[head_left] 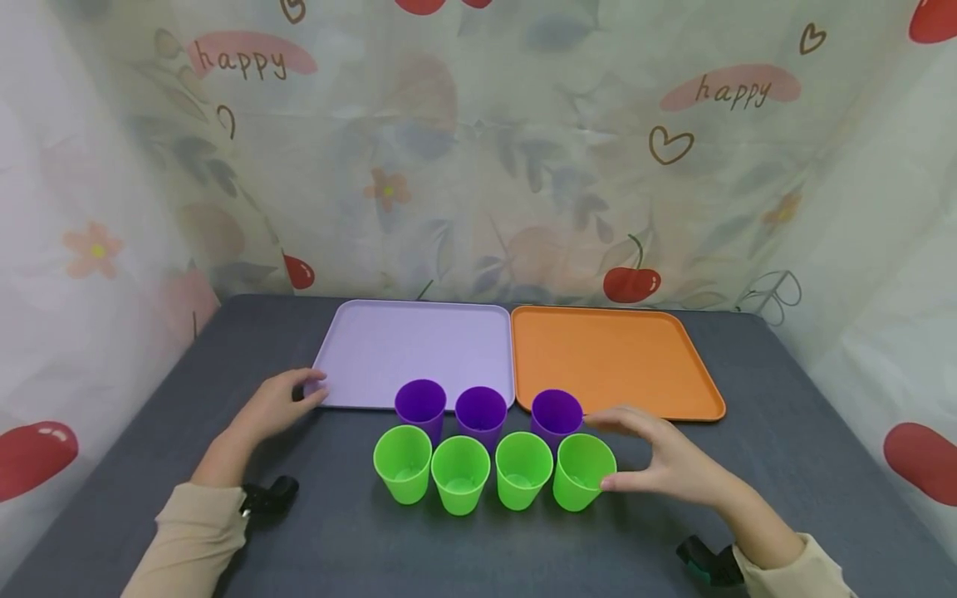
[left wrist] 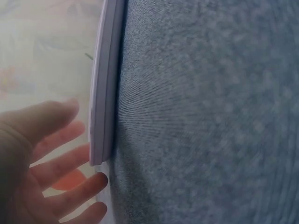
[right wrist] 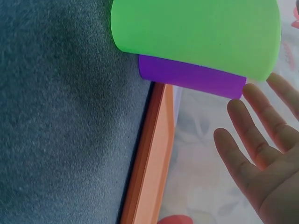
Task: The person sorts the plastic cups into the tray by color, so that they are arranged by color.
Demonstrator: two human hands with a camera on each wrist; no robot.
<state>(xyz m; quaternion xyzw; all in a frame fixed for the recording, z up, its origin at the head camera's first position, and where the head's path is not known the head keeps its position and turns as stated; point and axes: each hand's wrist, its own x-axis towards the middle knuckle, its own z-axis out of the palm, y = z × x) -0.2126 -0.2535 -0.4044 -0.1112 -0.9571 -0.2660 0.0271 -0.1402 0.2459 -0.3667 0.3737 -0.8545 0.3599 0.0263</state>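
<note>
Several green cups (head_left: 459,474) stand upright in a row on the dark table, with three purple cups (head_left: 482,415) in a second row just behind. My right hand (head_left: 665,458) is at the rightmost green cup (head_left: 584,471). Its fingers are spread, and the thumb overlaps the cup's right rim in the head view. In the right wrist view, the outstretched fingers (right wrist: 245,123) lie beside the green cup's wall (right wrist: 196,35). My left hand (head_left: 274,404) is by the near left corner of the lavender tray (head_left: 419,345), its relaxed fingers (left wrist: 70,161) right at the edge and nothing gripped.
An orange tray (head_left: 609,357) lies flat to the right of the lavender one, edge against edge. Behind the grey table (head_left: 329,540) hangs a printed curtain (head_left: 478,166), which also runs along both sides. A thin wire (head_left: 777,291) shows at the back right corner.
</note>
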